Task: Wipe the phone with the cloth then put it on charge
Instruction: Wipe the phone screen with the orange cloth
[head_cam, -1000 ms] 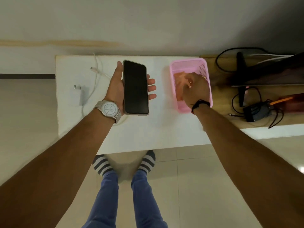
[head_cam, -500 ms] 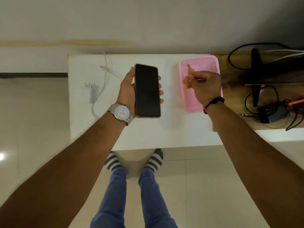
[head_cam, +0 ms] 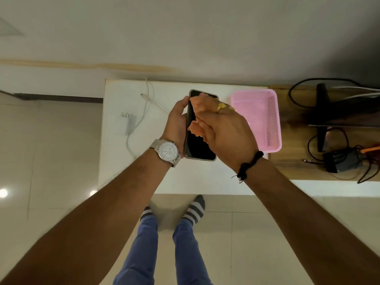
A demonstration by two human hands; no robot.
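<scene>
Right hand (head_cam: 225, 128) pressing cloth (head_cam: 198, 120) over phone (head_cam: 200, 146), pink basket (head_cam: 265, 118) beside

Left hand (head_cam: 176, 122) gripping dark phone (head_cam: 198, 146) above white table (head_cam: 123, 171), right hand (head_cam: 227, 131) pressing orange cloth (head_cam: 200, 106) on its screen, pink basket (head_cam: 265, 122) beside

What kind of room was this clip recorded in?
Probably a home or small office desk area: a white table beside a wooden desk carrying a monitor stand and tangled cables, over a tiled floor.
</scene>
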